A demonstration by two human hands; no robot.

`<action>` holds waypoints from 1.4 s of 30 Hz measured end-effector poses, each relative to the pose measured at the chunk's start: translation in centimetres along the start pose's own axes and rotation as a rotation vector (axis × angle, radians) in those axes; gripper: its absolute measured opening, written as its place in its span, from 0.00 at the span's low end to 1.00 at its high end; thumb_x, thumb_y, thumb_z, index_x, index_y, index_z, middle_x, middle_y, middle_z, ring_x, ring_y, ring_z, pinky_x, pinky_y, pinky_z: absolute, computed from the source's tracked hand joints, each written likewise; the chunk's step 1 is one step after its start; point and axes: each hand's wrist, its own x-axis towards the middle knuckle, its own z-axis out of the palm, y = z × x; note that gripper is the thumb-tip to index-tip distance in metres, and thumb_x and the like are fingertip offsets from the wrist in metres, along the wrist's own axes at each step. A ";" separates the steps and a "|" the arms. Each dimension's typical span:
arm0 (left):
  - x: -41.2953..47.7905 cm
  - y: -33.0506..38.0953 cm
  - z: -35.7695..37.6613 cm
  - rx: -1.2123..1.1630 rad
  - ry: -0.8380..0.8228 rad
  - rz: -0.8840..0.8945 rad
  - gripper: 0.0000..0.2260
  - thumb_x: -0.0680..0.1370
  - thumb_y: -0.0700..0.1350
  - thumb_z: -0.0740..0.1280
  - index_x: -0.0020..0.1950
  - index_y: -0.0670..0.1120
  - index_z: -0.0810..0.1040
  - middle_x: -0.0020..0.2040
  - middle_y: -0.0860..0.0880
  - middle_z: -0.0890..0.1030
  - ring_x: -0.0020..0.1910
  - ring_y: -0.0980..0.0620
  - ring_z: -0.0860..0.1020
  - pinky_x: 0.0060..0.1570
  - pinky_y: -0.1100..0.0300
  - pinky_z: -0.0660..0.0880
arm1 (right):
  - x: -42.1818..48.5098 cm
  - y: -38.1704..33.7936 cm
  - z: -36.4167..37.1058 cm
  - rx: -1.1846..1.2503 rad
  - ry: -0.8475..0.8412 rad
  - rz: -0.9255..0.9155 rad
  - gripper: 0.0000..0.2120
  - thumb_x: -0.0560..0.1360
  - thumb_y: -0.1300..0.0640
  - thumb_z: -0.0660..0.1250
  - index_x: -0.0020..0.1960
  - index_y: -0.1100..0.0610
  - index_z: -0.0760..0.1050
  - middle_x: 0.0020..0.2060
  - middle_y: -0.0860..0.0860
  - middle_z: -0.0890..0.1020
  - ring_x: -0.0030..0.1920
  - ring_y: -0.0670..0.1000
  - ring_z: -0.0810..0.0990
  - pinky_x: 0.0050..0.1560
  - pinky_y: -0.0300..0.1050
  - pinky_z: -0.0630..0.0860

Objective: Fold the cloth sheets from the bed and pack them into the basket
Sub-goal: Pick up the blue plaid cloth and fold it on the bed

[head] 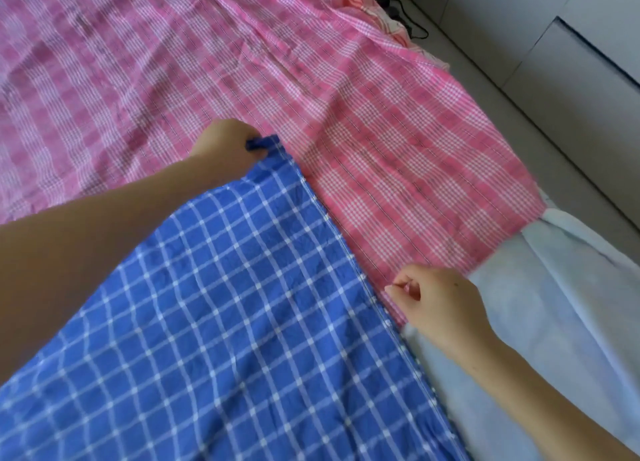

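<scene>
A blue cloth with a white grid [242,322] lies spread over the near part of the bed, on top of a pink checked sheet [173,62] that covers the far side. My left hand [227,147] reaches forward and pinches the blue cloth's far corner. My right hand [441,303] hovers just right of the blue cloth's right edge, over the pink sheet's border. Its fingers are curled with thumb and fingertips together, and I see nothing in them. No basket is in view.
A white sheet [540,305] covers the bed's near right corner. The grey floor [519,80] runs along the right side of the bed. A black cable [414,28] lies on the floor at the top. A white panel [602,38] stands at the far right.
</scene>
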 end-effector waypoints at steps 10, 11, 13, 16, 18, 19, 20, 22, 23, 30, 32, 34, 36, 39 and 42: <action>-20.3 10.0 0.0 0.248 -0.417 0.310 0.12 0.77 0.48 0.65 0.43 0.39 0.77 0.36 0.45 0.76 0.40 0.48 0.72 0.39 0.60 0.64 | -20.5 4.3 -0.3 0.066 -0.034 0.217 0.08 0.77 0.51 0.64 0.43 0.53 0.76 0.26 0.41 0.71 0.29 0.45 0.70 0.34 0.40 0.69; -22.2 11.3 0.1 0.219 -0.451 0.318 0.12 0.77 0.48 0.65 0.42 0.39 0.75 0.36 0.45 0.75 0.40 0.48 0.72 0.38 0.60 0.63 | -22.7 4.8 -0.2 0.071 -0.040 0.239 0.08 0.77 0.51 0.64 0.43 0.53 0.76 0.26 0.41 0.71 0.31 0.46 0.70 0.36 0.42 0.70; -25.6 13.9 0.5 0.134 -0.483 0.338 0.13 0.75 0.49 0.66 0.41 0.39 0.74 0.36 0.44 0.74 0.39 0.48 0.72 0.36 0.58 0.64 | -26.7 6.1 0.3 0.083 -0.042 0.291 0.08 0.77 0.50 0.64 0.43 0.52 0.77 0.28 0.41 0.72 0.33 0.47 0.72 0.39 0.44 0.72; -31.2 18.7 1.3 0.049 -0.532 0.400 0.08 0.75 0.44 0.68 0.40 0.40 0.75 0.31 0.49 0.72 0.33 0.52 0.70 0.31 0.63 0.63 | -32.9 8.6 1.0 0.083 -0.063 0.412 0.08 0.77 0.49 0.64 0.41 0.49 0.73 0.33 0.43 0.77 0.37 0.49 0.75 0.38 0.43 0.70; -35.3 22.3 2.0 0.007 -0.584 0.470 0.08 0.75 0.42 0.67 0.37 0.42 0.72 0.29 0.50 0.71 0.29 0.55 0.69 0.30 0.66 0.63 | -37.2 10.4 1.4 0.096 -0.059 0.515 0.08 0.77 0.50 0.64 0.39 0.49 0.72 0.33 0.44 0.78 0.38 0.51 0.76 0.35 0.43 0.67; -36.9 23.5 2.4 -0.019 -0.606 0.488 0.09 0.75 0.42 0.67 0.36 0.42 0.72 0.29 0.48 0.72 0.29 0.53 0.69 0.29 0.67 0.63 | -38.5 11.2 1.8 0.101 -0.043 0.556 0.07 0.76 0.51 0.65 0.40 0.49 0.74 0.35 0.45 0.80 0.41 0.53 0.79 0.36 0.44 0.67; -38.9 25.2 3.2 -0.043 -0.634 0.510 0.09 0.75 0.42 0.67 0.36 0.42 0.72 0.30 0.46 0.72 0.30 0.51 0.69 0.28 0.67 0.62 | -40.6 12.1 2.3 0.115 -0.030 0.618 0.06 0.76 0.52 0.66 0.42 0.51 0.77 0.38 0.48 0.83 0.45 0.56 0.80 0.37 0.44 0.67; -42.0 27.7 5.0 -0.092 -0.660 0.516 0.09 0.75 0.42 0.67 0.36 0.42 0.72 0.32 0.46 0.74 0.32 0.51 0.70 0.28 0.67 0.62 | -43.5 14.0 3.7 0.173 0.010 0.741 0.05 0.75 0.54 0.68 0.43 0.55 0.80 0.41 0.51 0.84 0.48 0.57 0.81 0.39 0.44 0.66; -43.6 29.1 6.3 -0.115 -0.672 0.514 0.09 0.75 0.42 0.67 0.36 0.42 0.72 0.32 0.46 0.73 0.31 0.51 0.70 0.28 0.66 0.62 | -45.2 15.2 4.5 0.233 0.037 0.797 0.05 0.74 0.55 0.68 0.43 0.55 0.80 0.41 0.52 0.84 0.48 0.57 0.81 0.41 0.45 0.68; -49.4 30.7 16.6 -0.140 -0.716 0.384 0.18 0.76 0.38 0.64 0.31 0.44 0.58 0.28 0.48 0.61 0.26 0.56 0.62 0.25 0.62 0.58 | -48.6 21.6 12.3 0.933 0.051 1.043 0.20 0.73 0.63 0.70 0.62 0.52 0.72 0.58 0.52 0.75 0.63 0.55 0.73 0.51 0.44 0.70; -50.4 29.8 18.7 -0.119 -0.699 0.360 0.18 0.76 0.40 0.64 0.31 0.45 0.57 0.28 0.48 0.61 0.27 0.54 0.60 0.25 0.62 0.56 | -47.5 21.7 13.1 1.063 0.031 1.023 0.26 0.73 0.68 0.68 0.68 0.52 0.68 0.62 0.51 0.71 0.61 0.52 0.71 0.46 0.38 0.70; -51.7 29.2 20.3 -0.117 -0.689 0.326 0.16 0.76 0.40 0.63 0.33 0.45 0.60 0.29 0.48 0.63 0.28 0.53 0.62 0.27 0.62 0.57 | -46.4 21.7 13.4 1.229 0.025 0.981 0.30 0.72 0.74 0.65 0.69 0.53 0.65 0.57 0.48 0.70 0.54 0.48 0.71 0.38 0.35 0.70; -53.0 28.7 21.4 -0.134 -0.692 0.287 0.11 0.77 0.41 0.63 0.37 0.43 0.65 0.29 0.48 0.67 0.28 0.52 0.66 0.29 0.59 0.63 | -45.3 22.1 14.2 1.324 0.015 0.933 0.30 0.71 0.76 0.63 0.66 0.53 0.65 0.51 0.44 0.72 0.46 0.43 0.72 0.35 0.33 0.70; -54.1 27.7 22.5 -0.179 -0.711 0.276 0.05 0.77 0.40 0.64 0.43 0.43 0.70 0.30 0.48 0.72 0.24 0.57 0.71 0.29 0.63 0.69 | -43.9 23.1 15.6 1.324 -0.033 0.911 0.20 0.72 0.75 0.61 0.58 0.55 0.70 0.43 0.42 0.75 0.40 0.38 0.72 0.30 0.29 0.69; -54.4 27.1 23.0 -0.106 -0.734 0.400 0.02 0.77 0.42 0.64 0.48 0.44 0.73 0.40 0.45 0.78 0.29 0.56 0.72 0.36 0.61 0.72 | -43.9 23.8 16.4 1.318 -0.101 0.868 0.16 0.70 0.75 0.63 0.52 0.61 0.78 0.39 0.49 0.82 0.38 0.44 0.79 0.28 0.29 0.71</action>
